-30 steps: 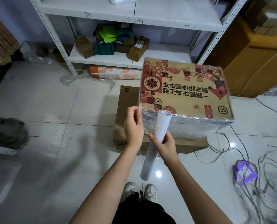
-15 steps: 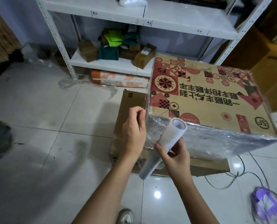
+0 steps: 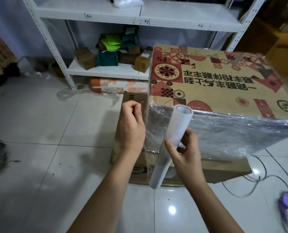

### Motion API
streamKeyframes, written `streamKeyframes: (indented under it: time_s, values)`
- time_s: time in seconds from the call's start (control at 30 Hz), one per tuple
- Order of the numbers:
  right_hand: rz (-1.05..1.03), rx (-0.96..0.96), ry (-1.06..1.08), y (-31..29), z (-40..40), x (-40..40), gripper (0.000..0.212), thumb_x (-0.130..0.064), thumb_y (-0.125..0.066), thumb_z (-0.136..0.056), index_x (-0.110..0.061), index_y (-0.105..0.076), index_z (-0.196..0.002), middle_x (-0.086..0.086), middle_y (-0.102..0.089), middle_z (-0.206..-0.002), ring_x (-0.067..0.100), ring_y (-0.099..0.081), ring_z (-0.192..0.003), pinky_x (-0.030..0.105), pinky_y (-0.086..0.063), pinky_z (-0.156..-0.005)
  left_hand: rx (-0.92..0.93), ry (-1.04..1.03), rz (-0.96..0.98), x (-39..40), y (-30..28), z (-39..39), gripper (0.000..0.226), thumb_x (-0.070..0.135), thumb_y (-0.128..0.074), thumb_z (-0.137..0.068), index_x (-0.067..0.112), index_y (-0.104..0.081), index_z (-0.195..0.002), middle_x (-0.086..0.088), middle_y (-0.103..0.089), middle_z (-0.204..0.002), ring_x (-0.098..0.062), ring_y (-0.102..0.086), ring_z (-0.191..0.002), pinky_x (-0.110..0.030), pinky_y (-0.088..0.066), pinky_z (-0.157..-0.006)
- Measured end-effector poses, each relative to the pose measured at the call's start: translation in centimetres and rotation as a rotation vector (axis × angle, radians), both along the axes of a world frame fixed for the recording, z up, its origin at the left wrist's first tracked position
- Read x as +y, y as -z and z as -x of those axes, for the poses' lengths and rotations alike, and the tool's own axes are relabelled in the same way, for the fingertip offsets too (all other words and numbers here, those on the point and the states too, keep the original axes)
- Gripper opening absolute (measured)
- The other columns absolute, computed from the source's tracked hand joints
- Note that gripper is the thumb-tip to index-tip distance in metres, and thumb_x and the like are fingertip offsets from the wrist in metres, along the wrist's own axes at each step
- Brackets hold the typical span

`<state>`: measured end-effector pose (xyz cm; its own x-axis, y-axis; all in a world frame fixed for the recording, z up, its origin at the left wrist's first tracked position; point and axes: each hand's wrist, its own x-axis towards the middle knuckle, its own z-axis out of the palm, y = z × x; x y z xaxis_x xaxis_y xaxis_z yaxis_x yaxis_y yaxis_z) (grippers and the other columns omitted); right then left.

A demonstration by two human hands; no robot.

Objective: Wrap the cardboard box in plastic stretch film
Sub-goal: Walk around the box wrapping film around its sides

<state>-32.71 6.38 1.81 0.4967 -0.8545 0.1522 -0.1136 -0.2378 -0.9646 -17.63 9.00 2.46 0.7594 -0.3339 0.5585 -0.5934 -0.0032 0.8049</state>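
The left hand (image 3: 131, 126) pinches the loose edge of the stretch film (image 3: 154, 132) at the near left corner of the printed cardboard box (image 3: 215, 84), thumb and fingers closed on the thin sheet. The right hand (image 3: 184, 157) is wrapped around the middle of the film roll (image 3: 170, 145), which stands tilted just in front of the box's near side. That side already shows crinkled, shiny layers of film, while the printed top looks bare. The box sits on a plain flattened-looking carton (image 3: 135, 105) on the tiled floor (image 3: 47, 132), in front of a white shelf rack (image 3: 106, 71).

The risks from here, as I judge them — the short span of film between pinch and roll is under tension, so a hard pull could tear it or snap it out of the left hand's grip. If the roll drifts further off vertical, the sheet may bunch into a rope rather than lie flat. The cables (image 3: 265, 179) on the floor to the right could snag a foot while circling the box.
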Motion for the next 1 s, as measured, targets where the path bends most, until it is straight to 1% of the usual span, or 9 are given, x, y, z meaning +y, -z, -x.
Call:
streamKeyframes:
  time_s: [0.17,0.27,0.37,0.47,0.57,0.7,0.83,0.9,1.0]
  values:
    - [0.021,0.04,-0.008,0.6,-1.0,0.3,0.043,-0.012,-0.066,-0.084,-0.026,-0.041,-0.115,-0.026,-0.053,-0.098,-0.005,-0.055,-0.093,0.013,-0.048,-0.068,0.016,-0.008,-0.02,-0.1,0.5,-1.1,0.018,0.021,-0.04,-0.098,0.005,-0.047,-0.095,0.004,-0.049,-0.075,-0.01,-0.044,-0.06,-0.026,-0.037,-0.053]
    - [0.04,0.089,0.019,1.0,-1.3,0.5,0.038,-0.012,-0.061,-0.087,-0.024,-0.039,-0.116,-0.024,-0.052,-0.095,-0.003,-0.056,-0.089,0.023,-0.049,-0.07,0.009,0.013,-0.035,-0.1,0.8,-1.3,0.018,0.02,-0.041,-0.098,0.003,-0.048,-0.096,-0.001,-0.051,-0.076,-0.019,-0.048,-0.063,-0.029,-0.039,-0.054]
    - [0.059,0.135,0.041,1.0,-1.6,0.5,0.035,-0.02,-0.055,-0.089,-0.022,-0.036,-0.118,-0.033,-0.05,-0.09,-0.004,-0.054,-0.082,0.035,-0.05,-0.069,0.027,0.023,-0.049,-0.3,0.8,-1.3,0.016,0.015,-0.043,-0.098,0.001,-0.048,-0.097,0.0,-0.05,-0.076,-0.016,-0.047,-0.06,-0.019,-0.034,-0.054]
    - [0.068,0.161,0.087,0.6,-2.2,0.6,0.036,-0.028,-0.043,-0.081,-0.022,-0.035,-0.116,-0.021,-0.051,-0.083,-0.004,-0.051,-0.074,0.035,-0.045,-0.063,0.042,0.018,-0.08,-0.5,0.8,-1.1,0.014,0.014,-0.043,-0.098,0.001,-0.048,-0.098,0.004,-0.049,-0.074,-0.011,-0.044,-0.056,-0.016,-0.031,-0.049]
    - [0.073,0.201,0.108,0.1,-2.7,0.7,0.034,-0.03,-0.037,-0.08,-0.028,-0.03,-0.112,-0.013,-0.049,-0.084,0.005,-0.053,-0.073,0.042,-0.048,-0.065,0.051,0.02,-0.09,-0.6,0.8,-1.2,0.015,0.016,-0.043,-0.099,0.002,-0.048,-0.099,0.006,-0.049,-0.075,-0.009,-0.045,-0.058,-0.014,-0.033,-0.049]
    - [0.073,0.225,0.143,0.2,-3.0,0.6,0.035,-0.044,-0.045,-0.085,-0.028,-0.029,-0.112,-0.013,-0.051,-0.09,0.015,-0.058,-0.082,0.047,-0.051,-0.074,0.029,0.004,-0.091,-0.9,0.9,-1.3,0.017,0.016,-0.044,-0.098,0.0,-0.048,-0.098,0.009,-0.048,-0.074,-0.008,-0.045,-0.058,-0.012,-0.03,-0.048]
    - [0.036,0.207,0.206,0.0,-3.4,0.5,0.059,-0.065,-0.048,-0.073,-0.022,-0.033,-0.111,-0.014,-0.052,-0.09,0.021,-0.06,-0.085,0.049,-0.051,-0.074,0.039,0.023,-0.073,-1.4,1.1,-1.2,0.019,0.019,-0.046,-0.097,0.001,-0.048,-0.096,0.011,-0.049,-0.073,-0.004,-0.044,-0.061,-0.013,-0.03,-0.049]
    - [0.035,0.201,0.211,-0.1,-3.5,0.4,0.06,-0.065,-0.047,-0.074,-0.02,-0.034,-0.111,-0.016,-0.051,-0.089,0.02,-0.059,-0.085,0.051,-0.051,-0.073,0.068,0.042,-0.064,-1.6,1.1,-1.2,0.02,0.022,-0.047,-0.096,0.003,-0.05,-0.095,0.012,-0.05,-0.075,-0.002,-0.047,-0.066,-0.016,-0.032,-0.052]
    - [0.03,0.187,0.204,0.1,-3.4,0.3,0.049,-0.052,-0.053,-0.082,-0.018,-0.035,-0.112,-0.017,-0.049,-0.087,0.017,-0.057,-0.082,0.052,-0.05,-0.073,0.168,0.126,-0.034,-2.0,1.3,-1.3,0.01,0.02,-0.05,-0.094,0.012,-0.054,-0.092,0.013,-0.056,-0.08,-0.006,-0.055,-0.074,-0.022,-0.045,-0.063]
